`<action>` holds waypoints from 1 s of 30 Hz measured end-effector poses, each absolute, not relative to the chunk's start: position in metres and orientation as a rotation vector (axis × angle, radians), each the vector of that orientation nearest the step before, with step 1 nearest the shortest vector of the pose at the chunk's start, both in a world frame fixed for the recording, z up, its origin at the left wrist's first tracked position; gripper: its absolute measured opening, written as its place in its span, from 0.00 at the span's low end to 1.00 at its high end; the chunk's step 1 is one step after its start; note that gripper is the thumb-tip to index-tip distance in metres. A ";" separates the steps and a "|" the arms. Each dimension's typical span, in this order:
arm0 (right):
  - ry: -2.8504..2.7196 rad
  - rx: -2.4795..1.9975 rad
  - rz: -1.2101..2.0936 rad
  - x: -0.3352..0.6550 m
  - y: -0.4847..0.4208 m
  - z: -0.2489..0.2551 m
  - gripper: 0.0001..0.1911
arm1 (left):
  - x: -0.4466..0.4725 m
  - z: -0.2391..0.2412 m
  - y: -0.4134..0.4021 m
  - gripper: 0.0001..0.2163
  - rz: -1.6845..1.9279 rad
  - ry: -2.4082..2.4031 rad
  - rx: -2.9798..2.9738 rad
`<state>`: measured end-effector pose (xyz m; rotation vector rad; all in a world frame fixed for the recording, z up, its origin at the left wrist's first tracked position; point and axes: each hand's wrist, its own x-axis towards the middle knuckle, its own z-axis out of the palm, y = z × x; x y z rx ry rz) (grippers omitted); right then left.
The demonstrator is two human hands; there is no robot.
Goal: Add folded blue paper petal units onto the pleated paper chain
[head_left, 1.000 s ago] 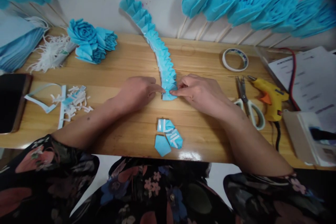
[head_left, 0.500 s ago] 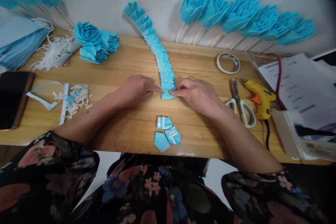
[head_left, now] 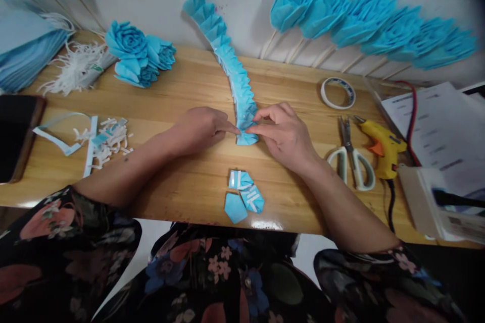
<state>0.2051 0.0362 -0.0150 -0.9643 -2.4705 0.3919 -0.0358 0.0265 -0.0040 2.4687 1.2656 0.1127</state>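
A long, pleated light-blue strip (head_left: 232,63) curves from the wall down to the middle of the wooden table. My left hand (head_left: 204,128) has its index fingertip pressed on the strip's near end, the other fingers curled in. From the right, my right hand (head_left: 286,133) pinches the strip's edge between thumb and index finger, close to that same end. Nearer to me lie a folded blue piece with white bands (head_left: 240,179), a second banded piece (head_left: 252,199) and a plain blue pentagon (head_left: 235,207).
Scissors (head_left: 350,156), a yellow glue gun (head_left: 386,149) and a tape roll (head_left: 338,94) lie at right. Blue flowers on sticks (head_left: 359,15) lean against the wall. At left are loose flowers (head_left: 129,43), white strings (head_left: 81,65), paper scraps (head_left: 111,139) and a phone (head_left: 18,136).
My right index finger has lifted and moved up the strip's edge, its thumb now on the near end. My left fingertip stays there. The whole view has shifted slightly.
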 end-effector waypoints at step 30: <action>-2.560 -1.026 0.348 0.215 0.031 -0.023 0.18 | -0.042 -0.006 0.028 0.18 0.229 1.157 2.489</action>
